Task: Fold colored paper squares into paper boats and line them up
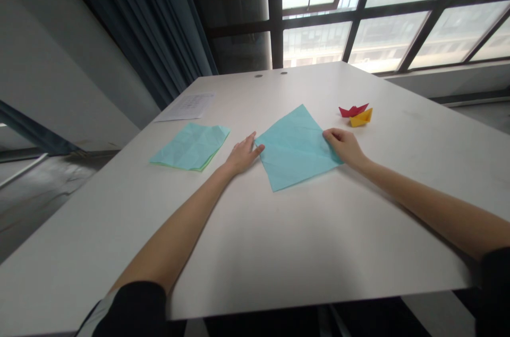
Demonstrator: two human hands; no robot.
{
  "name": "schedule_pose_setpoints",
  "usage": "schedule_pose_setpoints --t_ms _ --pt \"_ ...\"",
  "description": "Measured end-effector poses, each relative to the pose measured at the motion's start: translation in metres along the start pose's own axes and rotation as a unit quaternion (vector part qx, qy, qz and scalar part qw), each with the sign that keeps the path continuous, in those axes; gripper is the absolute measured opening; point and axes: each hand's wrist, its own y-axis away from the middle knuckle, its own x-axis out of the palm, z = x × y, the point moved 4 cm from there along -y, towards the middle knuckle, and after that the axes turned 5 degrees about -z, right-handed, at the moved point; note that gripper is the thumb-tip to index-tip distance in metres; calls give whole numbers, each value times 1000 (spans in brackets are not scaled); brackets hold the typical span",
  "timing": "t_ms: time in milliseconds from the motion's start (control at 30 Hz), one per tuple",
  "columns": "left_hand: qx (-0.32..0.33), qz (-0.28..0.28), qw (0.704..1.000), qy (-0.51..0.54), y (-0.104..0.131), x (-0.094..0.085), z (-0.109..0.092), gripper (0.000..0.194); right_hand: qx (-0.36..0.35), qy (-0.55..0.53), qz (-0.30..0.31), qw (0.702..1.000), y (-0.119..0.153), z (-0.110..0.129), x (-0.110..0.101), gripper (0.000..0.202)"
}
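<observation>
A light blue square sheet of paper (pixel 297 151) with faint crease lines lies turned at an angle on the white table. At its left corner rests my left hand (pixel 244 154), fingers stretched out and the thumb by the paper's edge. My right hand (pixel 345 144) pinches the sheet's right edge between thumb and curled fingers. To the left of my left hand lies a stack of creased paper (pixel 191 145), light blue on top with green showing beneath.
Beyond my right hand sit a red folded paper boat (pixel 354 110) and a yellow one (pixel 361 118), close together. A printed sheet (pixel 186 107) lies at the table's far left. The white table (pixel 255 252) ends near my body; windows and a dark curtain (pixel 159 18) stand behind.
</observation>
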Motion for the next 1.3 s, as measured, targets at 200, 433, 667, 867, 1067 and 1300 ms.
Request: schedule_pose_setpoints --t_ms 200,433,667,867,1067,1300 --pt "19 23 996 -78 3 1 -6 103 17 30 19 999 -3 -11 1 31" --pt "24 28 996 -85 2 3 -3 94 -183 165 103 964 4 -4 6 39" --pt "10 -39 999 -32 -5 6 9 67 -251 251 190 915 10 -3 13 38" --pt "10 -60 998 -16 -8 7 12 54 -286 241 173 911 15 12 11 39" --pt "31 -46 997 -46 -6 4 9 58 -304 143 271 902 20 27 15 37" --pt "42 -49 997 -29 -7 1 8 54 -178 286 141 931 -1 -13 5 54"
